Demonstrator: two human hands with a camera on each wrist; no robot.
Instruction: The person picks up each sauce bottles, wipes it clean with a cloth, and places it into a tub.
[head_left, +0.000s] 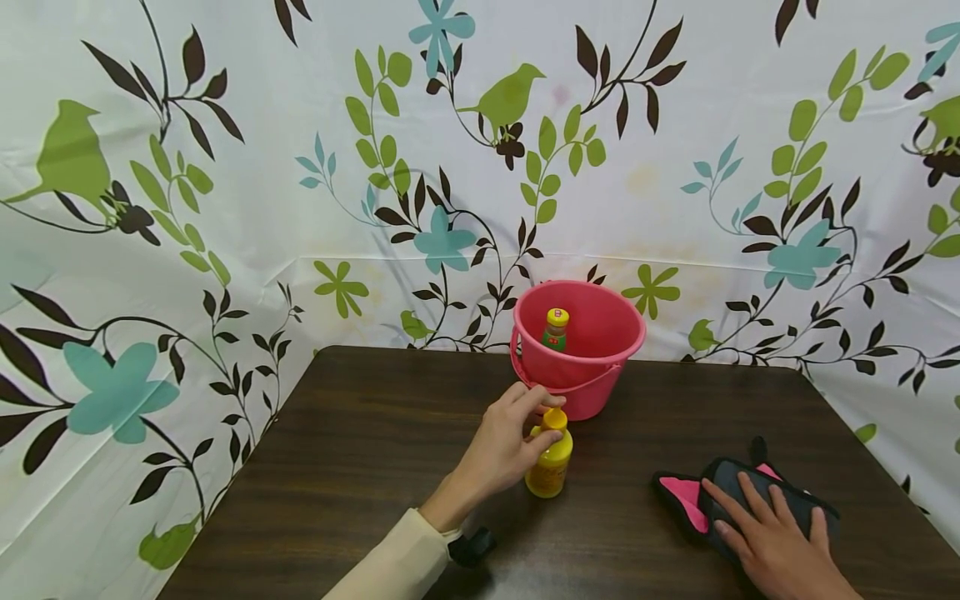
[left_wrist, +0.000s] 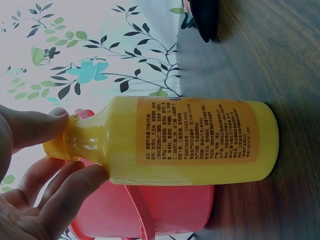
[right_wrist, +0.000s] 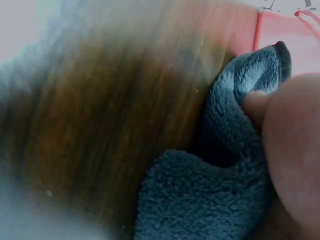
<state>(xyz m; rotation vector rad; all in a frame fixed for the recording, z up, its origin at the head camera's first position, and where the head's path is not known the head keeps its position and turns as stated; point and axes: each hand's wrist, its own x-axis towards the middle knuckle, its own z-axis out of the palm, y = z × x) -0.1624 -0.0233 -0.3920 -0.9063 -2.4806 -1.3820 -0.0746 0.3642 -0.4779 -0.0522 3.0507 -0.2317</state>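
My left hand pinches the yellow cap of a yellow sauce bottle between thumb and fingers. The bottle stands upright over the dark table, just in front of a pink bucket. In the left wrist view the printed orange label of the bottle faces the camera. To the right, my right hand rests with spread fingers on a crumpled grey cloth with black edging and bright pink parts. Fuzzy grey pile shows on the cloth in the right wrist view.
Inside the bucket stands a jar with a yellow lid and a green label; its lower part is hidden by the rim. The bucket's handle hangs down at the front. A patterned white sheet rises behind the wooden table.
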